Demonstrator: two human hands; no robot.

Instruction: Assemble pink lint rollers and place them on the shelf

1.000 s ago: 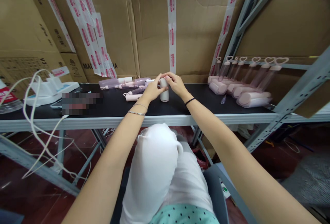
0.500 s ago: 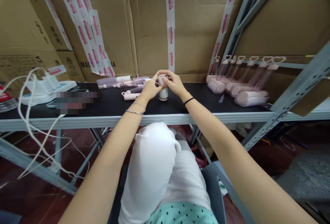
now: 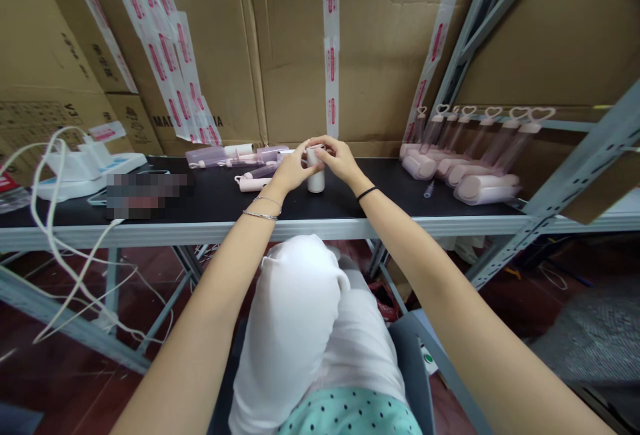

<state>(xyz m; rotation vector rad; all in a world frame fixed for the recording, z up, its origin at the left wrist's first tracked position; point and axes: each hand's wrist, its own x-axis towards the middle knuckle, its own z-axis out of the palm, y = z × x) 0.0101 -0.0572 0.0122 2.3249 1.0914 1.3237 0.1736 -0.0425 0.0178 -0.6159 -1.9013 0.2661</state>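
Note:
A small white cylinder (image 3: 315, 179) stands upright on the black tabletop, its upper part largely covered by fingers. My left hand (image 3: 295, 167) is closed around its left side near the top. From the right, my right hand (image 3: 341, 160) grips the top of the same cylinder, thumb in front and fingers curled behind. Left of my left hand lie several purple and white tubes (image 3: 213, 156), some with small loops. One pale pink-white tube (image 3: 253, 184) is closest to my left wrist.
Several pale pink tubes with heart-shaped loops (image 3: 487, 189) stand or lie at the right. A small purple piece (image 3: 429, 189) lies near them. A white power strip (image 3: 75, 181) with cables and a blurred-out object (image 3: 145, 196) are at the left. Cardboard (image 3: 290, 55) walls the back.
Both hands stay at the top of the cylinder with almost the same grip. The whole view has shifted slightly; nothing on the table has visibly moved.

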